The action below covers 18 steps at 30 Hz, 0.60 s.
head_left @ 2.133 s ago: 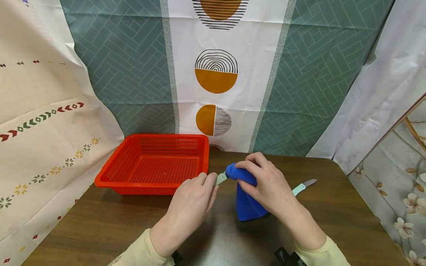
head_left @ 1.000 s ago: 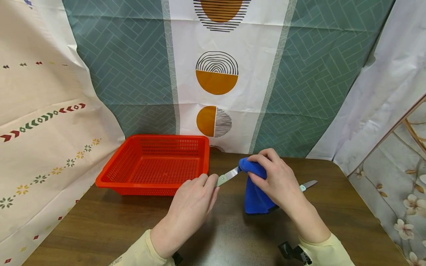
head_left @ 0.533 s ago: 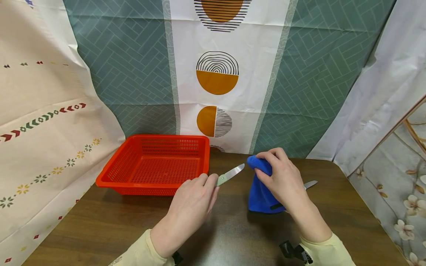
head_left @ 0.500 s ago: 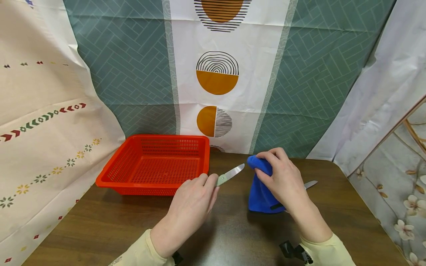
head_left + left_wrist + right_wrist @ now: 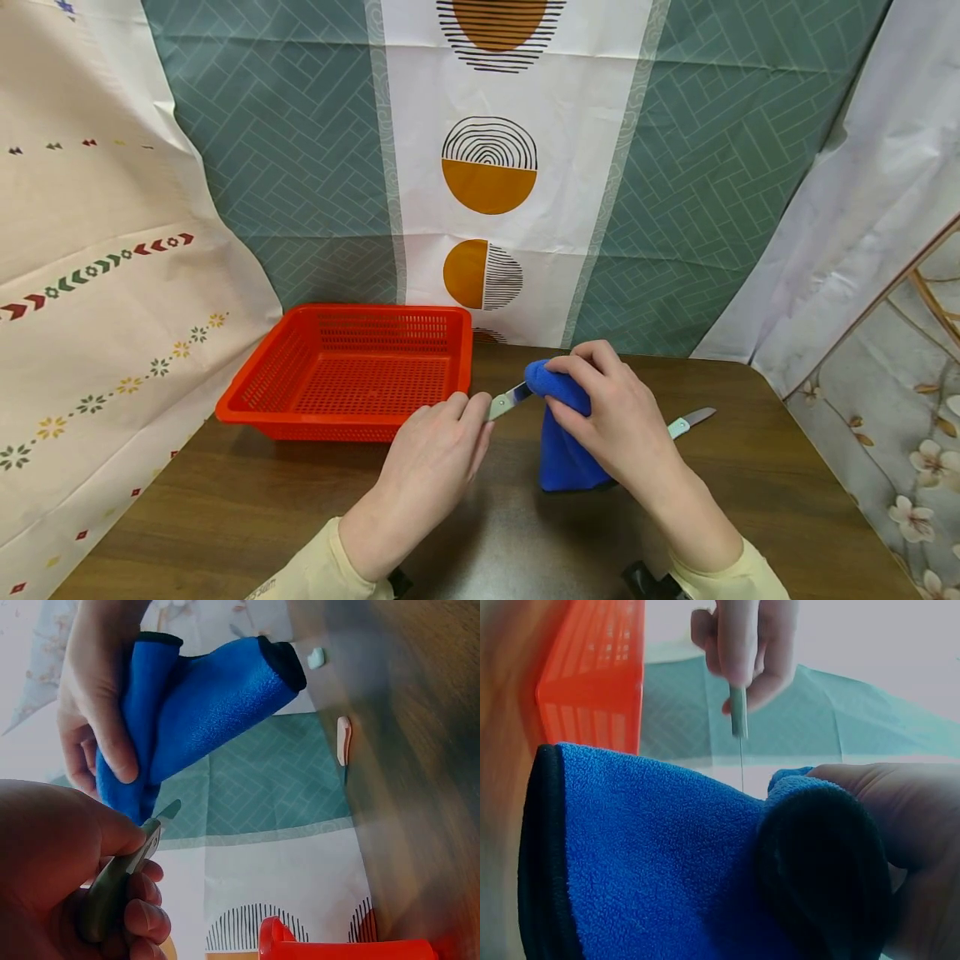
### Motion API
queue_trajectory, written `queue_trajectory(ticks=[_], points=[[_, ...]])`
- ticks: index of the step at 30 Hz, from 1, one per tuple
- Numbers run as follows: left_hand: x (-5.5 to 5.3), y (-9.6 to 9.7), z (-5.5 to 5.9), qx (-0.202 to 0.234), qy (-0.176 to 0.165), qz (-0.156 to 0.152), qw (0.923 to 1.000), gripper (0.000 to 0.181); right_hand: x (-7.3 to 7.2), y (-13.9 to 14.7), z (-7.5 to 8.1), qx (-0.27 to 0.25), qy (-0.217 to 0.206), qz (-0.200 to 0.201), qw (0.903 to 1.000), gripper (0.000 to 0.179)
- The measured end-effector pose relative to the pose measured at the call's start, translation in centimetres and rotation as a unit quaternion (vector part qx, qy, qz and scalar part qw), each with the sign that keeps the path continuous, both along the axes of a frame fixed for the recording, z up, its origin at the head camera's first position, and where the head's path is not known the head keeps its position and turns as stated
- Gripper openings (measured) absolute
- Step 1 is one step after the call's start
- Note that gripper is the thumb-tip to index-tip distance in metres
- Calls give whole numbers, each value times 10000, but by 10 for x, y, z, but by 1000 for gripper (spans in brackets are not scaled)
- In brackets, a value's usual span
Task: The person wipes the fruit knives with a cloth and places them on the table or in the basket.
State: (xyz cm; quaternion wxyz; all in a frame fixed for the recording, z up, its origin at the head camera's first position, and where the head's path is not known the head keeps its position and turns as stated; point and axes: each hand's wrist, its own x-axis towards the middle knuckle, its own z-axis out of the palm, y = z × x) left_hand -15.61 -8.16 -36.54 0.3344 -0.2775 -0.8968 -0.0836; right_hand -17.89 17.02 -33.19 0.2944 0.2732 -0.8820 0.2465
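My left hand (image 5: 435, 450) grips the pale green handle of a small knife (image 5: 501, 407), its blade pointing up and right. My right hand (image 5: 611, 408) pinches a blue cloth (image 5: 566, 458) with dark edging between thumb and fingers. A fold of that cloth covers the outer part of the blade in the head view, leaving a short bare stretch by the handle. The rest of the cloth hangs down below the right hand. In the right wrist view, the cloth (image 5: 652, 855) fills the foreground, and the thin blade edge runs toward it from the left hand (image 5: 746, 645).
A red perforated basket (image 5: 345, 429) stands at the back left of the brown wooden table (image 5: 247, 517). A second knife (image 5: 690, 421) lies right of my right hand. The left wrist view also shows a pinkish-handled knife (image 5: 343, 741) on the table. Patterned curtains (image 5: 285, 167) hang behind.
My right hand slid the cloth right, off the blade tip, baring the blade half a second ago. Now it is back to the left, with the cloth over the blade's outer part. My left hand stayed still.
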Motion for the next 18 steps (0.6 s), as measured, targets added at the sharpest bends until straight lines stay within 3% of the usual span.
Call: queue_trajectory(ticks=[9,18], points=[[0,0,-1,-21,50,-11,10000,21,2,-13,-6,281,325,506,9978,43],[0,0,-1,-57,45,8,10000,22,2,-13,-8,421,311,491,9974,43]])
